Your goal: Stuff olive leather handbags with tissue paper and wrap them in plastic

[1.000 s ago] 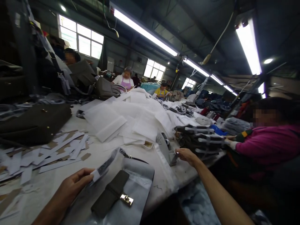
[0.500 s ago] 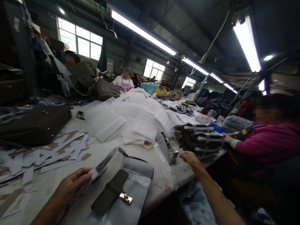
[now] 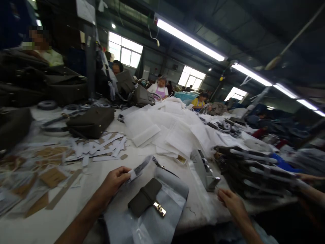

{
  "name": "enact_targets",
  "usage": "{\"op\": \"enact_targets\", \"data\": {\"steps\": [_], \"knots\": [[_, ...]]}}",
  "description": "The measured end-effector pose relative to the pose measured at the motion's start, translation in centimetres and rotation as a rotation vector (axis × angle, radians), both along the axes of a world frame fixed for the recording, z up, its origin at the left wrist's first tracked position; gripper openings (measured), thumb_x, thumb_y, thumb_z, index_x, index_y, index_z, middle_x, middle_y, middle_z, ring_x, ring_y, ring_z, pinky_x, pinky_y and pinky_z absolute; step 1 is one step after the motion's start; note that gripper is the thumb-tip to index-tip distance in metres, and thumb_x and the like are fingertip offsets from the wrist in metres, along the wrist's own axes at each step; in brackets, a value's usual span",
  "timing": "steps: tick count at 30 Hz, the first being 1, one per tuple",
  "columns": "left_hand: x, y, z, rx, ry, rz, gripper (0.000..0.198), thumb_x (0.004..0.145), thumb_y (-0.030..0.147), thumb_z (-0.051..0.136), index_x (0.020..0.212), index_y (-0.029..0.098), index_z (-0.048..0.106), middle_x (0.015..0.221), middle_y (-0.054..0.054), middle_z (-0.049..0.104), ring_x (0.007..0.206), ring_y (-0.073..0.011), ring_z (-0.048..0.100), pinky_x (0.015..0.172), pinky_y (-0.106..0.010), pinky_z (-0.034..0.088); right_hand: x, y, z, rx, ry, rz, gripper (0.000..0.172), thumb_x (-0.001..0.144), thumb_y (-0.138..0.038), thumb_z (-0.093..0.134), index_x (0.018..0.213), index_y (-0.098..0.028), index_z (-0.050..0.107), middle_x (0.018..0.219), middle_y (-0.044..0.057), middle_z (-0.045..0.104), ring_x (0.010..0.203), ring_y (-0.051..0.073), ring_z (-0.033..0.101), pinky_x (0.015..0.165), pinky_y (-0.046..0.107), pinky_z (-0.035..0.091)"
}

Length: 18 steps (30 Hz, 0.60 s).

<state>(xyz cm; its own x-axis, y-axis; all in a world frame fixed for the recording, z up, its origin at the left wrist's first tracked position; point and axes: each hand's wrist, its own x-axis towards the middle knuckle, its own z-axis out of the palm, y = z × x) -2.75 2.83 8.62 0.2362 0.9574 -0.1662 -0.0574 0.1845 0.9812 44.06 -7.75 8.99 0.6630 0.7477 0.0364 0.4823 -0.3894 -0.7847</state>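
My left hand (image 3: 113, 181) pinches the white end of a plastic-wrapped dark strap (image 3: 139, 169) above the worktable (image 3: 76, 200). Just right of it lies a dark leather flap with a metal clasp (image 3: 148, 199) on a grey plastic bag (image 3: 162, 213). My right hand (image 3: 230, 200) is near the table's front edge, fingers curled, just below a grey tape dispenser (image 3: 204, 167). Whether it pinches a bit of tape I cannot make out.
A heap of white pouches (image 3: 172, 128) fills the table's middle. Paper and cardboard strips (image 3: 93, 149) lie at left beside a dark handbag (image 3: 91, 122). A stack of dark wrapped pieces (image 3: 251, 169) sits at right, a co-worker's hand (image 3: 308, 178) on it. Other people work farther back.
The view has swung left and down. My right hand has drawn back from the tape dispenser toward the table's edge. My left hand keeps its pinch on the strap.
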Motion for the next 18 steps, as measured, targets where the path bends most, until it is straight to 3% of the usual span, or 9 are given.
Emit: {"op": "enact_targets", "data": {"steps": [3,5,7,10,13,18], "knots": [[0.6,-0.3,0.2,0.061,0.014,0.006,0.038,0.066,0.046,0.069,0.085,0.013,0.067,0.075,-0.004,0.069,0.067,-0.0179,0.061,0.063,-0.026,0.046,-6.2,0.8,1.7,0.119,0.247,0.126,0.045,0.048,-0.053,0.078,0.077,-0.019,0.07,0.072,0.008,0.07,0.069,0.027,0.066,0.061,0.035,0.052],[0.9,-0.5,0.3,0.08,0.035,0.018,0.037,0.067,0.045,0.067,0.086,0.013,0.067,0.074,-0.004,0.068,0.066,-0.0169,0.059,0.061,-0.026,0.043,-12.3,1.8,3.3,0.173,0.336,0.281,0.048,0.053,-0.052,0.082,0.085,-0.019,0.068,0.07,0.005,0.069,0.066,0.023,0.064,0.062,0.033,0.051],[1.0,-0.7,0.3,0.105,0.064,0.036,0.034,0.067,0.043,0.067,0.085,0.014,0.067,0.074,-0.003,0.067,0.068,-0.0169,0.058,0.062,-0.026,0.042,-18.8,2.9,4.4,0.192,0.463,0.516,0.053,0.065,-0.048,0.081,0.106,-0.021,0.061,0.067,-0.001,0.066,0.064,0.019,0.061,0.065,0.031,0.05],[1.0,-1.0,0.4,0.159,0.112,0.051,0.028,0.069,0.039,0.066,0.083,0.015,0.068,0.074,-0.002,0.067,0.071,-0.0183,0.058,0.065,-0.027,0.041,-26.4,4.4,4.5,0.197,0.606,0.69,0.046,0.07,-0.042,0.08,0.102,-0.022,0.054,0.063,-0.004,0.064,0.06,0.016,0.058,0.061,0.027,0.046],[1.0,-1.3,0.6,0.213,0.15,0.051,0.024,0.071,0.037,0.066,0.082,0.016,0.068,0.076,-0.002,0.067,0.076,-0.0204,0.06,0.07,-0.028,0.042,-29.7,5.9,3.3,0.173,0.628,0.696,0.036,0.071,-0.038,0.079,0.088,-0.021,0.052,0.063,-0.004,0.063,0.06,0.015,0.059,0.058,0.025,0.043],[1.5,-1.8,0.6,0.365,0.308,0.064,0.018,0.076,0.035,0.063,0.083,0.019,0.068,0.084,-0.004,0.07,0.085,-0.0234,0.062,0.079,-0.031,0.043,-29.8,7.4,1.5,0.119,0.521,0.666,0.031,0.07,-0.036,0.078,0.074,-0.02,0.052,0.056,-0.004,0.059,0.056,0.015,0.057,0.055,0.024,0.04]]}}
